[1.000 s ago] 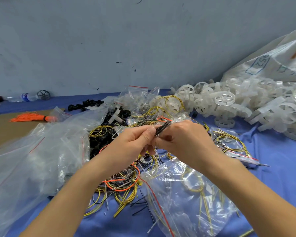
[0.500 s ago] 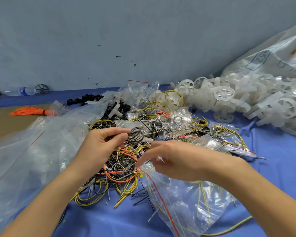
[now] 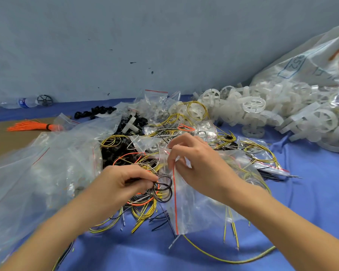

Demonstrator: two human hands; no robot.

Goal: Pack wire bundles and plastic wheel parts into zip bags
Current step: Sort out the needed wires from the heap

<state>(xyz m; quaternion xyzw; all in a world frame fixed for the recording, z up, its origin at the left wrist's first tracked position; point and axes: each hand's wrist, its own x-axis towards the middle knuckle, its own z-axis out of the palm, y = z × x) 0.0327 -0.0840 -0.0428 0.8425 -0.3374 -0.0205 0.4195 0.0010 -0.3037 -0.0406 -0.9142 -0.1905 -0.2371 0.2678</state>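
Two hands split apart now: left hand [image 3: 123, 184] has dropped from frame centre to the wire pile, fingers curled, pinching a black coil [image 3: 162, 187]. Right hand [image 3: 196, 163] pinches the bag [image 3: 200, 204] mouth at its red zip strip, holding it up. Coil sits just beside the opening, lower centre. Looks like insertion is next. Wheels [image 3: 252, 112] wait untouched, upper right.

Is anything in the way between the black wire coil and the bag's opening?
Nothing visible. The left hand holds the black wire coil right beside the red-striped mouth of the zip bag, which the right hand pinches.
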